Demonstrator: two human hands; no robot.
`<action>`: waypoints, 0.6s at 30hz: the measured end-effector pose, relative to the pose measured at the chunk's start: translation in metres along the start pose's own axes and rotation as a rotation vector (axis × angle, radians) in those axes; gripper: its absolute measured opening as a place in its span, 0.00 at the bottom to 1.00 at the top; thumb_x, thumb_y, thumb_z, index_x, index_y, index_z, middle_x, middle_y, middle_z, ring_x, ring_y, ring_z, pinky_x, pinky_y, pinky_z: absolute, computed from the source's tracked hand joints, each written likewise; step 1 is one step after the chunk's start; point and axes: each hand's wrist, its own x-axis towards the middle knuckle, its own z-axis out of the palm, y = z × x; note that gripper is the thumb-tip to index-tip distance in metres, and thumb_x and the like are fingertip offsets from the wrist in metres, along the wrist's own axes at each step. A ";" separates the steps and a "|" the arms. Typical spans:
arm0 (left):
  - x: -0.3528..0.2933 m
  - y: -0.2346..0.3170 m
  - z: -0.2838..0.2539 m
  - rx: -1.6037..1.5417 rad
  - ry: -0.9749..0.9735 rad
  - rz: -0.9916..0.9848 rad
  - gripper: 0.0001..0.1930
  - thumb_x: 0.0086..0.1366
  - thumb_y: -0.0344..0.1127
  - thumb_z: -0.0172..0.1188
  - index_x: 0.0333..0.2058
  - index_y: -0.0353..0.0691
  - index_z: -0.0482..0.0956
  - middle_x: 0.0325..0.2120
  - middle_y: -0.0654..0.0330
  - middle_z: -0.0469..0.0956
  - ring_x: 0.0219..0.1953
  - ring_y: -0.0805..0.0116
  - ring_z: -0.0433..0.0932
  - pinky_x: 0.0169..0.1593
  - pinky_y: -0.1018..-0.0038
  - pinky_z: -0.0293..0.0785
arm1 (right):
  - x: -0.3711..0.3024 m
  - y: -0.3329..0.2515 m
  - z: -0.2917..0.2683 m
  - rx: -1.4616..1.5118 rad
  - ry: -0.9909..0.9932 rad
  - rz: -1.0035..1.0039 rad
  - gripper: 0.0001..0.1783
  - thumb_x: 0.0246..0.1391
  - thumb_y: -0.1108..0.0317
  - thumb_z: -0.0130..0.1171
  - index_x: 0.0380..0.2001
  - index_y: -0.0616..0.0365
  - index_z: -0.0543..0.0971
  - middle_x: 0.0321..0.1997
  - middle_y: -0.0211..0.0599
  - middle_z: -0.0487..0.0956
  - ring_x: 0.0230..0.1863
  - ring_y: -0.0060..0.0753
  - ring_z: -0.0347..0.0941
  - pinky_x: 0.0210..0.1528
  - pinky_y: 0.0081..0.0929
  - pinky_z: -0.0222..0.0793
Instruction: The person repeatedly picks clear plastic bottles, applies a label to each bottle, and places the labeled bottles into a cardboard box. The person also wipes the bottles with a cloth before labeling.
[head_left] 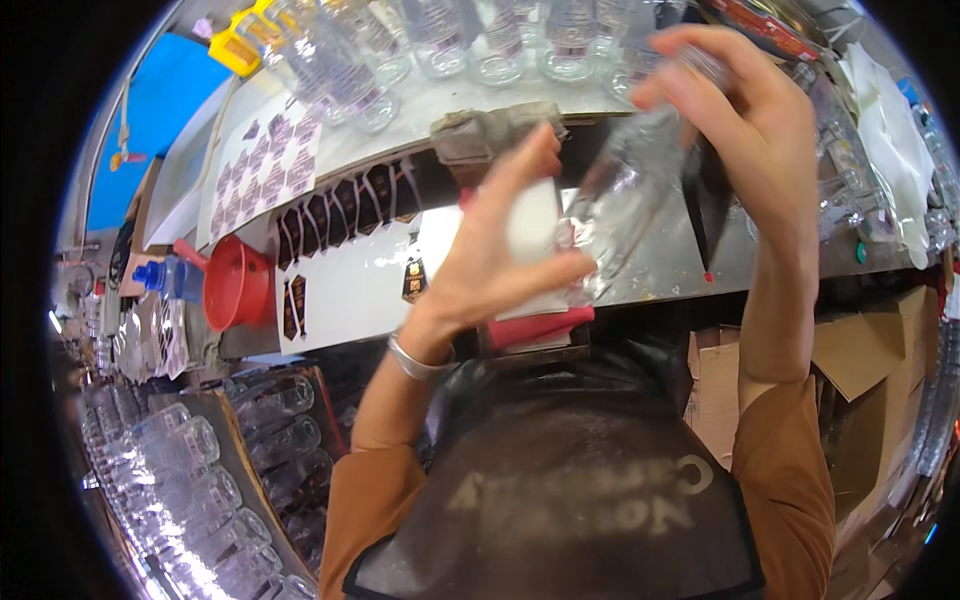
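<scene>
- the bottle (632, 190) is clear and without colour, and the things behind it can be seen through its wall.
- its shape is long; it leans, with the upper end toward the right and the lower end toward the left and nearer to the body.
- white streaks of light lie along its side, and its outline is blurred, so the small details i cannot read well.
- near the lower end shows a reddish tint; whether it is on the bottle or behind it, i cannot tell.
- the bottle is in the air, above the table (665, 272), between the two hands.
- the right hand (758, 125) is clamped on the upper end, with the fingers curled around it.
- the left hand (485, 245) has thumb and fingers wide apart; the thumb is just beside the lower end, but if they touch, i cannot tell.
- dark labels (345, 205) lie in a row at the left.
</scene>
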 end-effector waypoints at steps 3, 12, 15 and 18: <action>-0.029 0.003 0.018 -0.550 0.072 -0.269 0.46 0.63 0.32 0.65 0.72 0.34 0.44 0.65 0.46 0.61 0.60 0.57 0.70 0.62 0.63 0.68 | 0.039 0.037 0.044 0.371 -0.157 0.078 0.20 0.65 0.56 0.58 0.49 0.61 0.78 0.40 0.33 0.85 0.29 0.09 0.70 0.33 0.12 0.63; -0.053 -0.032 0.026 -0.583 0.407 -0.552 0.35 0.74 0.45 0.52 0.70 0.34 0.49 0.64 0.42 0.62 0.63 0.54 0.68 0.64 0.61 0.66 | -0.054 0.054 0.104 0.176 -0.139 0.187 0.17 0.61 0.67 0.60 0.51 0.64 0.78 0.42 0.32 0.83 0.27 0.10 0.69 0.30 0.15 0.66; -0.053 -0.032 0.030 -0.542 0.412 -0.562 0.34 0.74 0.45 0.52 0.70 0.34 0.51 0.64 0.43 0.63 0.64 0.56 0.68 0.65 0.62 0.64 | -0.091 0.037 0.106 0.028 -0.122 0.049 0.23 0.55 0.70 0.64 0.54 0.62 0.76 0.51 0.42 0.79 0.18 0.18 0.65 0.24 0.20 0.64; -0.052 -0.028 0.025 -0.501 0.417 -0.599 0.34 0.75 0.46 0.51 0.70 0.33 0.53 0.65 0.43 0.62 0.65 0.57 0.66 0.66 0.63 0.62 | -0.111 0.022 0.109 0.033 -0.131 0.006 0.28 0.53 0.70 0.67 0.58 0.63 0.74 0.55 0.46 0.77 0.19 0.22 0.68 0.27 0.22 0.68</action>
